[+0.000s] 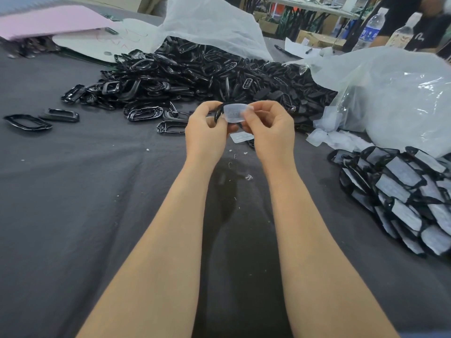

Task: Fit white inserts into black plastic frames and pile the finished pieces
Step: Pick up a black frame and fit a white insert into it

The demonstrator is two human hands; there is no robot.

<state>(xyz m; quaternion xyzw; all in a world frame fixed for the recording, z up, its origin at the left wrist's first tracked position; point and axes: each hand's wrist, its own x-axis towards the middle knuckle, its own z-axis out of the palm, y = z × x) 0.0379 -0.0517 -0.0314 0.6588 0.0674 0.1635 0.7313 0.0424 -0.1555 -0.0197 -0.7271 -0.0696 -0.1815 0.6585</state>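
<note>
Both hands hold one frame and one insert, above the cloth.

The left hand (207, 129) curls its fingers round a black frame (218, 113), while the right hand (268, 128) pinches a white insert (235, 112) between thumb and forefinger, laid against that frame. Another loose insert (241, 137) lies on the dark cloth (97, 191) just below the hands. The heap of empty frames (207, 74) sits behind them, and the pile of finished pieces (402, 198) lies to the right.
</note>
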